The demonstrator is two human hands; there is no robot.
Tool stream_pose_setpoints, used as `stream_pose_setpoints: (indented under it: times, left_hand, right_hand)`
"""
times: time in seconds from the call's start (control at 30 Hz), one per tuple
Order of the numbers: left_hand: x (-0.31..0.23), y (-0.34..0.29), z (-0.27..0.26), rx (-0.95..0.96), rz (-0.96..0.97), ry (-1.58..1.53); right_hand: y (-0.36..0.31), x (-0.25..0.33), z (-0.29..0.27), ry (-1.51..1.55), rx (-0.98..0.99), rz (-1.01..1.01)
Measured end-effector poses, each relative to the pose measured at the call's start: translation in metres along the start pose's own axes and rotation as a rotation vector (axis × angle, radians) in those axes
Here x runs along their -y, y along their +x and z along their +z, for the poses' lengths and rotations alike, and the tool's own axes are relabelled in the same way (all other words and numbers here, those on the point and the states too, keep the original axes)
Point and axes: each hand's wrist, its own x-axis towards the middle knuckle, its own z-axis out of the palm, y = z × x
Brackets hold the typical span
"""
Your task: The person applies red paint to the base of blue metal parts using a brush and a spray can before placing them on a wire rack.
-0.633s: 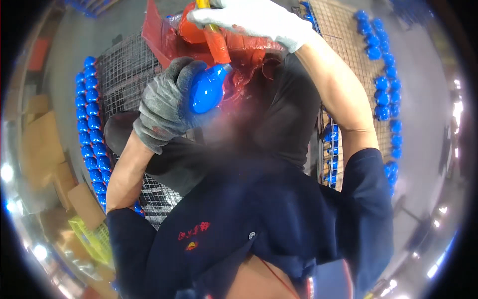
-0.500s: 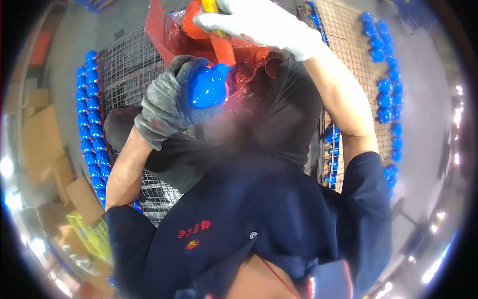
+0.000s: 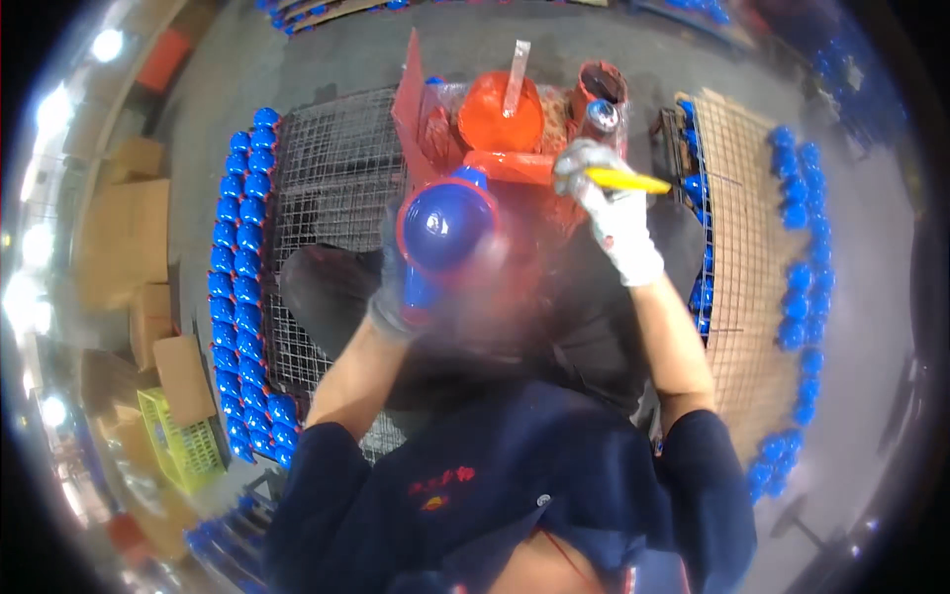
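Observation:
My left hand (image 3: 392,287), in a grey glove, is wrapped round the side of a glossy blue rounded piece (image 3: 443,230) with a red rim. Its round face is turned up toward me, and the piece hides part of the fingers. To the right, my right hand (image 3: 606,203), in a stained white glove, grips a yellow-handled tool (image 3: 628,180); its working end cannot be made out. Beyond the hands stands an orange-red paint container (image 3: 483,117) with a pale flat stick (image 3: 517,79) in it. Near my right fingertips is a small round-topped can (image 3: 601,116).
A red-smeared pot (image 3: 600,81) and an upright red board (image 3: 410,119) flank the container. Wire mesh racks (image 3: 332,178) lie on both sides, edged by rows of blue pieces (image 3: 226,262). Cardboard boxes (image 3: 184,378) and a yellow-green crate (image 3: 178,441) stand at the left.
The blue piece has turned, showing its red-rimmed round face, and sits lower. My right hand has moved right and nearer with the yellow-handled tool, away from the piece. The paint container is uncovered.

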Motion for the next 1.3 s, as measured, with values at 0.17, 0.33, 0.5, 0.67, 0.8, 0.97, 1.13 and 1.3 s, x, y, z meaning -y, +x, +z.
stream_pose_setpoints:
  times: [0.17, 0.33, 0.5, 0.67, 0.8, 0.97, 1.13, 1.3]
  left_hand:
    - [0.016, 0.025, 0.001, 0.321, -0.211, -0.689]
    - [-0.020, 0.062, 0.011, 0.147, 0.178, -0.665]
    - [-0.044, 0.064, 0.021, 0.040, 0.332, -0.695]
    - [-0.050, 0.061, 0.030, 0.048, 0.348, -0.679]
    - [-0.047, 0.059, 0.029, 0.142, 0.285, -0.562]
    - [-0.039, 0.050, 0.047, 0.177, 0.215, -0.544]
    - [-0.037, 0.048, 0.055, 0.125, 0.159, -0.645]
    - [-0.032, 0.048, 0.055, 0.215, 0.181, -0.667]
  right_hand:
    - [-0.005, -0.066, 0.031, 0.173, -0.205, 0.129]
    - [-0.002, -0.064, 0.000, 0.010, -0.363, -0.020]
    - [-0.013, -0.041, -0.027, -0.103, -0.427, -0.045]
    - [-0.025, -0.037, -0.029, -0.092, -0.416, -0.063]
    - [-0.033, -0.039, -0.024, -0.159, -0.408, -0.037]
    - [-0.038, -0.040, -0.020, -0.148, -0.440, -0.050]
    - [-0.044, -0.038, -0.023, -0.201, -0.442, -0.111]
    - [-0.050, -0.034, -0.027, -0.299, -0.449, -0.086]
